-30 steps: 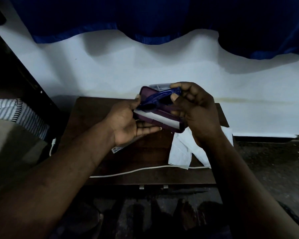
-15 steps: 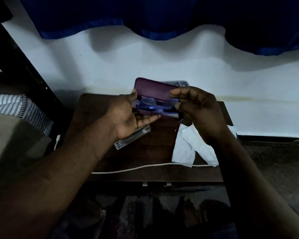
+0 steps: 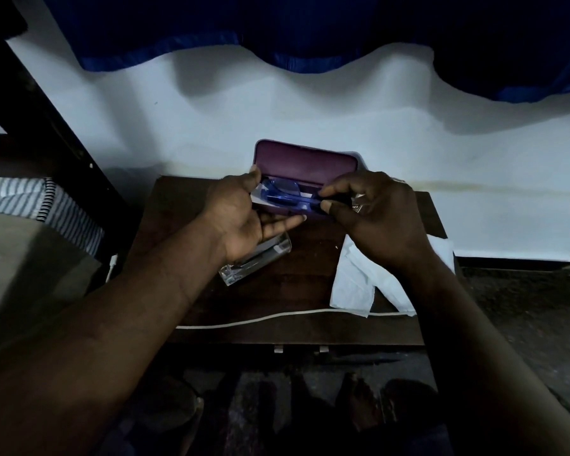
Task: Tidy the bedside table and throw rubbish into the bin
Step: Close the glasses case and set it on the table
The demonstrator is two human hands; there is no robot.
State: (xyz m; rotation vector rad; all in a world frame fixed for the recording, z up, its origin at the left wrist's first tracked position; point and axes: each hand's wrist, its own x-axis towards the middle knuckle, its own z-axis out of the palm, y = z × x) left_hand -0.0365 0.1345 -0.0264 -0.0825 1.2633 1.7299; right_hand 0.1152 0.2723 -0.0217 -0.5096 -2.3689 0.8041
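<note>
Nearest first: can just make out bare feet on the dark floor below the table's front edge. Next up, a dark wooden bedside table with a white cable strung left to right along its near edge. On the right side, crumpled white tissue, near corner lying over that cable. Left of centre, a clear plastic packet flat on the wood, partly hidden under the left wrist. Over the table's far half, the left hand gripping an open purple glasses case from beneath, fingers stretched under the base, thumb hooked on the left end, lid tipped up toward the wall. Then the right hand pinching blue glasses between thumb and forefinger at the case's right end, frames down in the base. Can't tell if fully seated. Off left, striped bedding beside a dark bed frame. Furthest back, white wall and a dark blue curtain along the top.
</note>
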